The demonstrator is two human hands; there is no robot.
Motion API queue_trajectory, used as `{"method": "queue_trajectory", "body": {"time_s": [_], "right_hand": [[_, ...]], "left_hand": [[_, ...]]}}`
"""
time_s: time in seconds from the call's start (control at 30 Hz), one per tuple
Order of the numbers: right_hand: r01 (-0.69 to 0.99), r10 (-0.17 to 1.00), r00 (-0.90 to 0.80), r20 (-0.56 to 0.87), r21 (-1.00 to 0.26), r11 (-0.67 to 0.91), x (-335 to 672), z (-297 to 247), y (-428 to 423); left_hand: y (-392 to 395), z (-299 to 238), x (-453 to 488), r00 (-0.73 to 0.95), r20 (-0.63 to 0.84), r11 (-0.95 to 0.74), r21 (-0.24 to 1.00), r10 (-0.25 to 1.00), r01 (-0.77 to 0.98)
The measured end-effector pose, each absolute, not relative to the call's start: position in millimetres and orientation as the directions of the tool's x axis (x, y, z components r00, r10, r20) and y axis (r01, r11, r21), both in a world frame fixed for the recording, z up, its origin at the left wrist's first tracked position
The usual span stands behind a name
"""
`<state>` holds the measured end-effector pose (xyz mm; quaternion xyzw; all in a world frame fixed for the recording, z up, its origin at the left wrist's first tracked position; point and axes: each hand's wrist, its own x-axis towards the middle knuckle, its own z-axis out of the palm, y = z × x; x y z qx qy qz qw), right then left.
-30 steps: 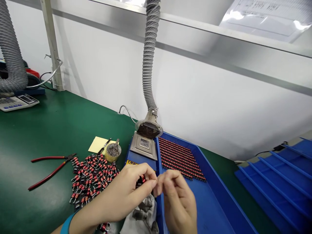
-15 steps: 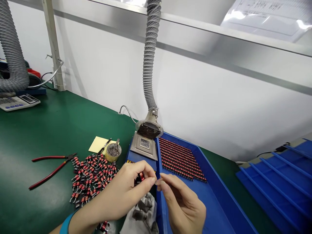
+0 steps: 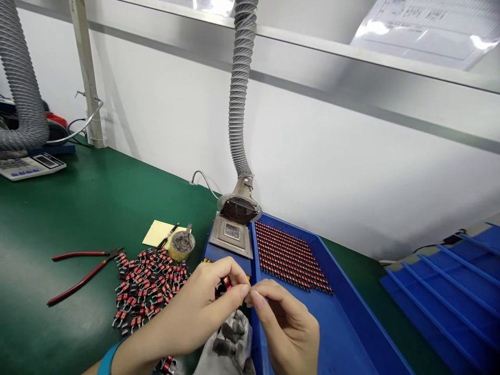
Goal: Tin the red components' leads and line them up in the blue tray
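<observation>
My left hand (image 3: 207, 302) is closed, thumb against fingers. A small red coil with dark parts (image 3: 226, 283) shows inside its curled fingers. My right hand (image 3: 287, 323) is closed in a pinch, and its fingertips meet those of my left hand. Whatever lies between the right fingertips is hidden. Left of the hands, a pile of red coils (image 3: 150, 284) with black parts and silvery leads spreads over the green table (image 3: 97, 203). Below the hands lies a grey-white glove (image 3: 228, 344) with dark-stained fingertips. Rows of similar coils (image 3: 289, 255) fill the far part of a blue tray (image 3: 351, 297).
Behind the hands stands a solder pot (image 3: 232, 232) under an extraction hood (image 3: 239, 205). A small tub (image 3: 182, 245), a pen (image 3: 167, 235) and yellow paper (image 3: 156, 233) lie nearby. Red-handled pliers (image 3: 84, 281) rest left; a ribbed blue tray (image 3: 449, 291) is at right.
My right hand has moved slightly left, so its fingertips now meet the left hand's. The left hand has hardly moved and still has the red coil in its fingers.
</observation>
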<state>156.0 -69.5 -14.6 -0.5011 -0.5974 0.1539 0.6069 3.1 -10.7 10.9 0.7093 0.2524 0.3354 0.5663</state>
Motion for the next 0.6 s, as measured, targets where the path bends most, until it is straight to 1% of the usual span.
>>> {"method": "queue_trajectory", "body": {"time_s": [0.1,0.2,0.33,0.5,0.6], "right_hand": [[0.435,0.777,0.296,0.556,-0.802,0.409,155.9,-16.4,-69.2],[0.422,0.795,0.317,0.517,-0.828,0.371,155.2,-17.6,-70.2],[0.385,0.792,0.335,0.511,-0.841,0.38,152.9,-18.5,-71.5],[0.387,0.752,0.344,0.563,-0.814,0.433,150.2,-20.9,-69.5],[0.437,0.662,0.34,0.668,-0.735,0.518,149.0,-22.3,-68.4]], "left_hand": [[-10.0,10.7,3.1,0.642,0.192,-0.231,0.973,0.743,-0.024],[-9.8,11.2,3.0,0.651,0.2,-0.239,0.97,0.732,-0.029],[-10.5,12.8,2.5,0.673,0.187,-0.243,0.97,0.716,-0.011],[-11.0,12.5,2.5,0.678,0.185,-0.259,0.966,0.711,0.007],[-10.0,10.5,3.5,0.653,0.198,-0.271,0.963,0.731,0.011]]}}
